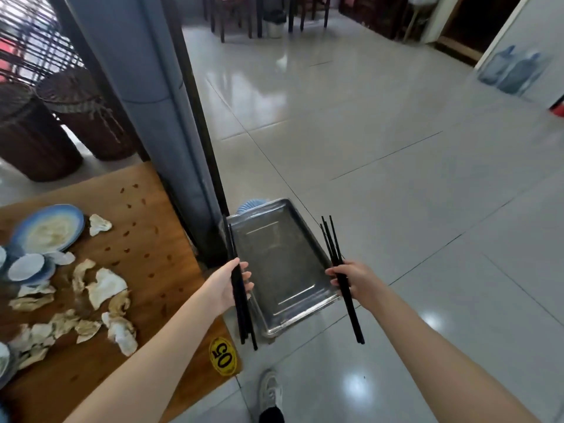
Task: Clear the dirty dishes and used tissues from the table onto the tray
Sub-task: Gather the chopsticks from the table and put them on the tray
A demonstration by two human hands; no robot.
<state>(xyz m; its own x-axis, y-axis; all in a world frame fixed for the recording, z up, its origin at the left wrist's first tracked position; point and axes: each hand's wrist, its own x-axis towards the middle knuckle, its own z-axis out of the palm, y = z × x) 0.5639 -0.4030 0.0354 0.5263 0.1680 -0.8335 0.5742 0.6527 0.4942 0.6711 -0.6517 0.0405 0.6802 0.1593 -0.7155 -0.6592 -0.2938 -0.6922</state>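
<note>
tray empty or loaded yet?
Empty: the tray shows only bare metal. The left hand and right hand each grip chopsticks at its sides; plates and tissues lie on the table.

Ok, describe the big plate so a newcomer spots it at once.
Start at the wooden table on the left. Toward its far side, beyond the crumpled tissues, lies the big plate. It is the widest dish there, blue-rimmed with a smeared cream centre.
</note>
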